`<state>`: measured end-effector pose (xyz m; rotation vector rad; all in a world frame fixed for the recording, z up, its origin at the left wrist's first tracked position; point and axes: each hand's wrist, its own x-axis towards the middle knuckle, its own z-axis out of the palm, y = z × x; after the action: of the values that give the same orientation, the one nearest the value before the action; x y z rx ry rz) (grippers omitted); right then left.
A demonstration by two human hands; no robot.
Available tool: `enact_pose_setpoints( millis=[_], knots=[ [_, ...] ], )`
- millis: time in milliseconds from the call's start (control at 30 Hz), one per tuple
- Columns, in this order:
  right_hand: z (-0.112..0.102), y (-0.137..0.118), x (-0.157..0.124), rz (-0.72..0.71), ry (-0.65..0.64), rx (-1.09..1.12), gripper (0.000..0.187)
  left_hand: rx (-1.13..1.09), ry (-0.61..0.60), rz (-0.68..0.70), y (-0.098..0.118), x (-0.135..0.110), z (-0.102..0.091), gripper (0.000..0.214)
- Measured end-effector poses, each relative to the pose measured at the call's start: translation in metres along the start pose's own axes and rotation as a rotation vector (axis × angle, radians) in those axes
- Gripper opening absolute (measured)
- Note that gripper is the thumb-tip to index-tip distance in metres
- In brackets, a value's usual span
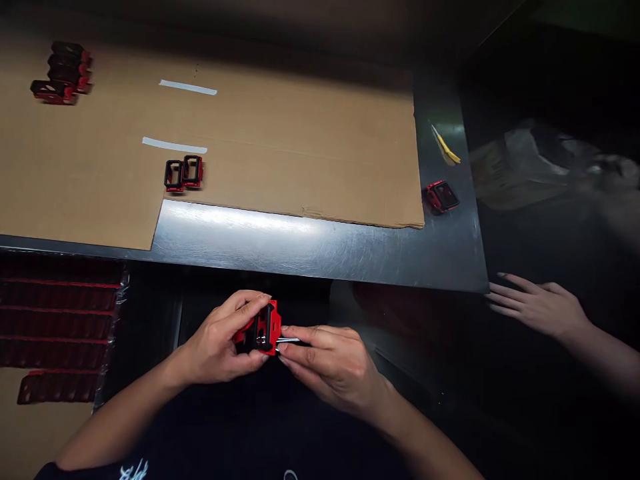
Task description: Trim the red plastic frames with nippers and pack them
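Now, a red-and-black bracket (264, 328) is being held up at the centre of the view, just nearer than the front edge of a steel table (320, 243), and it is clasped between both hands. The left hand (219, 338) is wrapped around the bracket's left side, its fingers (245, 310) pressed together and curled over the top, with the thumb kept beneath. The right hand (333, 369) is brought in from the other side, its fingers (310, 340) closed in a pinch on a thin metal pin (289, 340). The pin's long axis is seen running sideways out of the bracket toward the right hand, so that hand is nearer the pin, while the left is nearer the bracket's body. Beyond, two matching brackets (183, 173) are set on a cardboard sheet (300, 193), a stack of them (63, 70) is placed far left, and a single one (441, 197) is left on the steel near a yellow-handled knife (445, 145). Another person's hand (540, 307), fingers spread, is seen well off to the right.
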<state>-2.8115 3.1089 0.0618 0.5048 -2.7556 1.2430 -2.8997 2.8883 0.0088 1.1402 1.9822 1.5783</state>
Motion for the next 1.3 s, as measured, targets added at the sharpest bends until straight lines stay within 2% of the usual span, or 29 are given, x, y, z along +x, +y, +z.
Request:
enact_pose_setpoints(
  millis=[233, 433, 567, 667, 733, 800, 900, 1000, 1067, 1167, 1233, 1300],
  knots=[
    [0.000, -0.005, 0.001, -0.005, 0.022, 0.006, 0.014, 0.036, 0.022, -0.021, 0.000, -0.001, 0.000, 0.085],
    [0.002, -0.009, 0.002, -0.014, 0.031, -0.022, 0.017, 0.085, 0.033, -0.098, 0.003, -0.001, 0.001, 0.091],
    [0.000, -0.004, 0.003, 0.006, 0.076, -0.031, 0.022, -0.041, 0.069, -0.158, -0.005, -0.006, 0.003, 0.079],
    [-0.003, 0.018, 0.012, 0.055, 0.237, -0.060, 0.026, -0.340, 0.143, -0.236, -0.016, -0.012, 0.006, 0.074],
    [-0.003, 0.043, 0.023, 0.119, 0.368, -0.136, 0.025, -0.594, 0.186, -0.266, -0.023, -0.014, 0.008, 0.074],
    [0.001, 0.072, 0.036, 0.174, 0.450, -0.240, 0.026, -0.748, 0.205, -0.274, -0.026, -0.015, 0.010, 0.074],
    [0.010, 0.110, 0.050, 0.194, 0.461, -0.344, 0.026, -0.705, 0.222, -0.291, -0.028, -0.017, 0.011, 0.076],
    [0.018, 0.130, 0.056, 0.208, 0.446, -0.385, 0.026, -0.556, 0.224, -0.295, -0.027, -0.019, 0.010, 0.076],
    [0.020, 0.130, 0.057, 0.197, 0.479, -0.416, 0.029, -0.496, 0.223, -0.287, -0.027, -0.020, 0.010, 0.075],
    [0.018, 0.111, 0.054, 0.163, 0.583, -0.415, 0.027, -0.503, 0.248, -0.261, -0.027, -0.019, 0.011, 0.073],
    [0.018, 0.087, 0.050, 0.178, 0.600, -0.274, 0.017, -0.528, 0.272, -0.242, -0.026, -0.018, 0.012, 0.071],
    [0.020, 0.061, 0.044, 0.271, 0.479, 0.030, 0.010, -0.514, 0.285, -0.226, -0.026, -0.016, 0.014, 0.072]
  ],
)
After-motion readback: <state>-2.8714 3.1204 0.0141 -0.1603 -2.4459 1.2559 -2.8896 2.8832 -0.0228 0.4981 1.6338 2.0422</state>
